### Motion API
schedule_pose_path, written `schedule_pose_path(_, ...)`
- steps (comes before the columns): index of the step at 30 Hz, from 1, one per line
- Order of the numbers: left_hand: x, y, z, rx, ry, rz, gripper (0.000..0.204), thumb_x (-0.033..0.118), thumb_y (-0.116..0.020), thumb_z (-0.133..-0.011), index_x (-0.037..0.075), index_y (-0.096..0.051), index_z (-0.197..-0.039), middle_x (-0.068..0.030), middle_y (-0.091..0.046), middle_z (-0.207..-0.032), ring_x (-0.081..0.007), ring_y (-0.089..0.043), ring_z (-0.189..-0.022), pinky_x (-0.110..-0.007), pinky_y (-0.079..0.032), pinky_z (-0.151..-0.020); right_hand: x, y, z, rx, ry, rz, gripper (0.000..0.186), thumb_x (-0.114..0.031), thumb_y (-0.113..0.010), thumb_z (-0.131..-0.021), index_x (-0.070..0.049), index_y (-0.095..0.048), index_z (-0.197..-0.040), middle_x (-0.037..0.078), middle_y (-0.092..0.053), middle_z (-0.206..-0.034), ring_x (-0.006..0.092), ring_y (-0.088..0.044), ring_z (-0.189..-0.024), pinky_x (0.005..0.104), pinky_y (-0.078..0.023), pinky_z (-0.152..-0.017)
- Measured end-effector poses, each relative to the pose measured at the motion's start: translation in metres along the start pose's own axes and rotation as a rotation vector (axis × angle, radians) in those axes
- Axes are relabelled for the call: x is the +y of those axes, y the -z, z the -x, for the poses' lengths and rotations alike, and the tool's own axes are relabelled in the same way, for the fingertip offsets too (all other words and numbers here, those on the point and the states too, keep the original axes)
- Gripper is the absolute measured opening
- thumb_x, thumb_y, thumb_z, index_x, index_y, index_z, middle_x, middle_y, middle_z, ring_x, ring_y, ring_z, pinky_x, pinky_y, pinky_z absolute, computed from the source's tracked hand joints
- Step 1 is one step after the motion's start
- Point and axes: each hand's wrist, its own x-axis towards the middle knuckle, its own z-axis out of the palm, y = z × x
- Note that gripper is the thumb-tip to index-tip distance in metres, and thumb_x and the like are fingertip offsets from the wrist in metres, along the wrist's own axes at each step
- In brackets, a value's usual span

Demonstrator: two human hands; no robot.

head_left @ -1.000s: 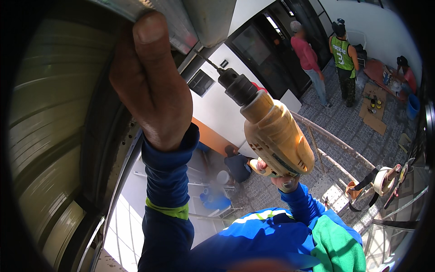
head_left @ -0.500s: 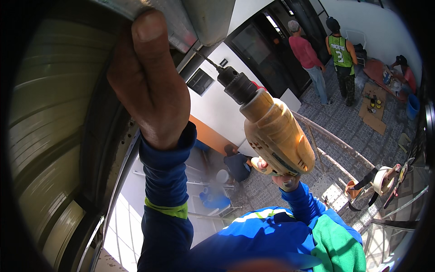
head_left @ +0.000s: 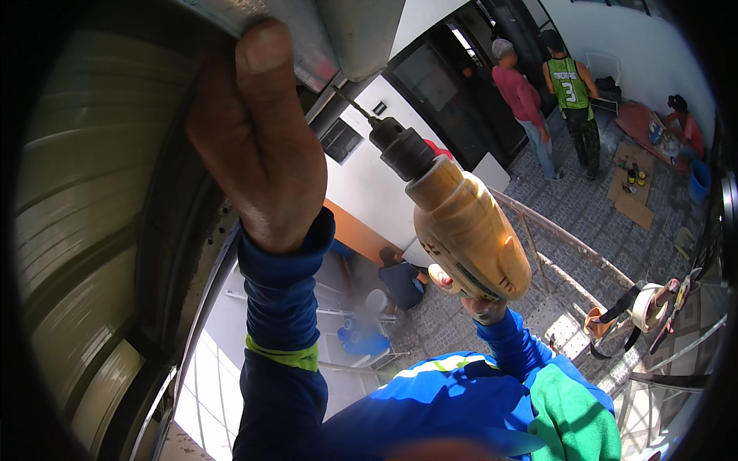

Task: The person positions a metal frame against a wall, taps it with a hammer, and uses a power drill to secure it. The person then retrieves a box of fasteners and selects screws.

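Note:
High on the left, my left hand (head_left: 265,146) is up against a grey metal beam (head_left: 296,38), its thumb pressed along the lower edge. The other fingers curl behind the hand, mostly in shadow. My right hand (head_left: 483,307) grips the handle of a yellow power drill (head_left: 473,230), which points up and to the left. A thin drill bit (head_left: 355,102) sits in the black chuck (head_left: 401,147). Its tip is close to the beam's lower end; whether it touches I cannot tell.
Ribbed metal sheeting (head_left: 77,215) fills the left side. Scaffold rails (head_left: 569,227) run at the right, with a tool belt (head_left: 615,315) hanging there. Well below on the paved floor are several people, cardboard (head_left: 634,184) and a blue bucket (head_left: 699,182).
The beam and my left hand appear slightly further right in the view. The drill stays in my right hand, barely shifted. Two standing people below have moved a little.

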Motion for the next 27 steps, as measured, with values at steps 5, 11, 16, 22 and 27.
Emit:
schedule_pose_path(5,0.006,-0.004,0.008,-0.011,0.068,-0.247,0.065,0.057,-0.048,-0.1,-0.006,-0.063,-0.101,-0.0102,-0.064,-0.09,-0.0171,-0.055,-0.082,-0.033,-0.045,-0.074,-0.007,-0.017,-0.031,-0.11,0.0,-0.178,0.083,-0.036,-0.083,-0.081,-0.002,-0.039,-0.142,0.012,-0.06,-0.113,0.0199,-0.06,-0.093,0.0343,-0.05,-0.074)
schedule_pose_path(11,0.01,-0.014,-0.002,0.028,-0.197,-0.04,0.058,0.048,-0.045,-0.104,-0.007,-0.063,-0.096,-0.0093,-0.064,-0.083,-0.0159,-0.054,-0.077,-0.031,-0.044,-0.073,-0.004,-0.021,-0.032,0.037,-0.086,-0.306,0.091,-0.057,-0.079,-0.077,-0.003,-0.042,-0.14,0.012,-0.061,-0.097,0.0187,-0.059,-0.081,0.0329,-0.048,-0.063)
schedule_pose_path(16,0.009,-0.013,0.003,-0.013,-0.067,0.118,0.057,0.047,-0.044,-0.105,-0.007,-0.062,-0.097,-0.0094,-0.063,-0.082,-0.0164,-0.053,-0.077,-0.031,-0.044,-0.072,-0.01,-0.009,-0.026,0.038,-0.126,-0.414,0.087,-0.051,-0.081,-0.077,-0.001,-0.043,-0.138,0.017,-0.064,-0.1,0.0236,-0.064,-0.087,0.0357,-0.054,-0.07)
schedule_pose_path(22,0.0,0.008,-0.009,-0.185,-0.167,-0.255,0.055,0.045,-0.045,-0.104,-0.006,-0.064,-0.099,-0.0154,-0.065,-0.085,-0.0228,-0.059,-0.079,-0.033,-0.047,-0.074,-0.022,0.005,-0.023,0.012,-0.125,-0.353,0.085,-0.052,-0.081,-0.077,-0.001,-0.046,-0.136,0.022,-0.069,-0.101,0.0268,-0.069,-0.089,0.0371,-0.058,-0.076)
schedule_pose_path(27,-0.023,0.028,-0.013,-0.217,-0.389,-0.654,0.03,0.023,-0.051,-0.101,0.0,-0.068,-0.108,-0.0182,-0.067,-0.116,-0.032,-0.065,-0.107,-0.039,-0.052,-0.087,-0.027,0.028,0.004,0.05,-0.149,-0.212,0.102,-0.071,-0.07,-0.077,0.002,-0.04,-0.142,0.02,-0.065,-0.096,0.0255,-0.066,-0.081,0.0374,-0.056,-0.07)
